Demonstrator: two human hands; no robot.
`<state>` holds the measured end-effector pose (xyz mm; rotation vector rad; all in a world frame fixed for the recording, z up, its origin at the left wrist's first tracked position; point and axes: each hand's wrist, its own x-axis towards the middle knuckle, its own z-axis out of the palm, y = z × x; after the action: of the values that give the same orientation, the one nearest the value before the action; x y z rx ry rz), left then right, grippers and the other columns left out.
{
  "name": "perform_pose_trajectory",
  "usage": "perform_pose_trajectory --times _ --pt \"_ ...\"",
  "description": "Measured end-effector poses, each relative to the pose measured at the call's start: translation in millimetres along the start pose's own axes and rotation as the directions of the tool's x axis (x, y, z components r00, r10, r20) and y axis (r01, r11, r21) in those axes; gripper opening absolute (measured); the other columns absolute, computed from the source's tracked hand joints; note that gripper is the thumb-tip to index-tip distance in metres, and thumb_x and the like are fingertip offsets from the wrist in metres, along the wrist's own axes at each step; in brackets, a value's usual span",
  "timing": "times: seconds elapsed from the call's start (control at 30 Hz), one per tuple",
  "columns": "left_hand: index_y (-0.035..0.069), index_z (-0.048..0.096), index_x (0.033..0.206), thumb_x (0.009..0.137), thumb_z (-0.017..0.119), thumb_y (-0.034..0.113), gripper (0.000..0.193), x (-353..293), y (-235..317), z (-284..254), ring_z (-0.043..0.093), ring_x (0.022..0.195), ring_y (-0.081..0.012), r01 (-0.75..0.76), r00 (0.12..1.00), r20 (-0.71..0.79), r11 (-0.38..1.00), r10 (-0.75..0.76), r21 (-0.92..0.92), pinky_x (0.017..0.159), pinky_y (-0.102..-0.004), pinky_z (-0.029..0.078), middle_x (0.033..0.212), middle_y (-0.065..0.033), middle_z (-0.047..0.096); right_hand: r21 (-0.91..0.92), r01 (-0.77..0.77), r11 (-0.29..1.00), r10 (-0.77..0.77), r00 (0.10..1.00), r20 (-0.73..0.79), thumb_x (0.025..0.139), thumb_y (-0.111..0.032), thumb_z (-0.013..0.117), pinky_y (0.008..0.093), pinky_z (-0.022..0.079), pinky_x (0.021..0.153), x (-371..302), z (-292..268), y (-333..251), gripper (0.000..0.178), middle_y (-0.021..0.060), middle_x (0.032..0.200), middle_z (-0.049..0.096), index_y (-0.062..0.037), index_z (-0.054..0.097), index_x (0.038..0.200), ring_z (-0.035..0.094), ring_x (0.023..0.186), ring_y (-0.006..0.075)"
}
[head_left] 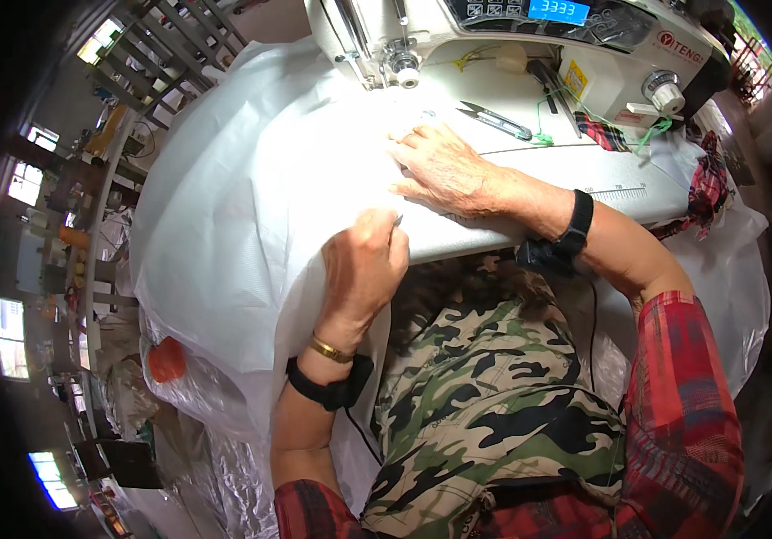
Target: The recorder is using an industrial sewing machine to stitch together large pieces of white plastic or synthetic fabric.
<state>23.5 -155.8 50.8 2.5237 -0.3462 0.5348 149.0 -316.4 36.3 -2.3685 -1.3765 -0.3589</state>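
A large white plastic-like sheet (215, 216) spreads over the left of the sewing machine bed and hangs down its front. My left hand (368, 256) is closed at the bed's front edge, over the sheet. A small dark tip shows beside its thumb; what the fingers grip cannot be made out. Further up, my right hand (444, 171) rests on the bright work surface below the needle area. Its thumb and fingers are apart, bent toward the sheet, with glare washing out the tips. The sewing machine head (404, 45) stands above both hands.
A utility knife (496, 121) lies on the bed beyond my right hand, near green thread (543, 139) and red plaid scraps (600, 133). A ruler scale (620, 193) runs along the bed. An orange-red object (167, 359) shows at the sheet's lower left. Wooden racks (166, 54) stand behind.
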Motion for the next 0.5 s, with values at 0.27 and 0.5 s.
perform_pose_trajectory --times 0.27,0.5 --pt "-0.003 0.063 0.097 0.085 0.059 0.003 0.014 52 -41 40 0.063 0.071 -0.0344 -0.274 0.945 -0.077 0.896 0.319 0.35 0.067 -0.0444 0.05 0.085 -0.0218 0.065 0.074 -0.069 0.995 0.08 0.986 -0.149 0.089 -0.015 0.053 0.0481 0.038 0.096 -6 10 11 0.027 0.0218 0.114 0.059 0.0044 0.06 0.106 0.053 0.109 0.0352" --pt "-0.007 0.05 0.066 0.077 0.054 -0.004 0.012 87 -76 76 0.041 0.049 -0.0306 -0.087 0.992 -0.1 0.986 0.073 -0.143 0.052 -0.0406 0.036 0.054 -0.0188 0.041 0.038 -0.227 0.973 0.23 0.959 -0.163 0.089 -0.013 0.055 0.0469 0.038 0.097 5 7 4 0.025 0.0205 0.117 0.057 0.0011 0.062 0.109 0.049 0.113 0.036"
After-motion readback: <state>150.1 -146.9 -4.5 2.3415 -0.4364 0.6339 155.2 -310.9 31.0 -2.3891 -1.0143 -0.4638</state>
